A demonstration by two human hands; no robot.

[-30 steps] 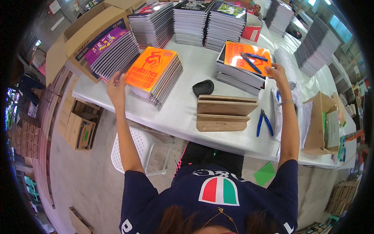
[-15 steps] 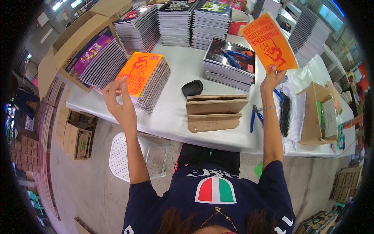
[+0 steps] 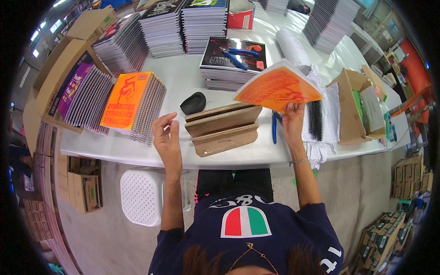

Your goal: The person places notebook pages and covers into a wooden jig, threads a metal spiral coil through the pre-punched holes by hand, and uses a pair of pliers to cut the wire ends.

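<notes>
My right hand [image 3: 292,118] grips the lower edge of an orange-covered booklet [image 3: 277,87], which is tilted above the table with its pages bowing slightly. No wire coil can be made out on it. Empty, with fingers loosely bent and apart, my left hand [image 3: 167,140] hovers just left of a slotted wooden stand [image 3: 224,137]. Farther left lies a stack of orange spiral notebooks [image 3: 127,98]. A black rounded object [image 3: 193,103] rests behind the stand. Blue-handled pliers [image 3: 274,128] lie beside my right hand, and more blue pliers [image 3: 238,56] sit on a black-covered notebook stack [image 3: 229,78].
Black wire coils [image 3: 315,121] lie on white cloth [image 3: 331,114], left of an open cardboard box [image 3: 350,98]. Purple notebooks [image 3: 87,98] lean by another carton [image 3: 43,78]. Tall notebook stacks [image 3: 206,27] stand at the back. A white stool [image 3: 141,197] is below the table's front edge.
My right hand has lowered the booklet toward the middle and tipped it flatter. My left hand has moved away from the orange stack toward the wooden stand. The view has shifted to the right.
</notes>
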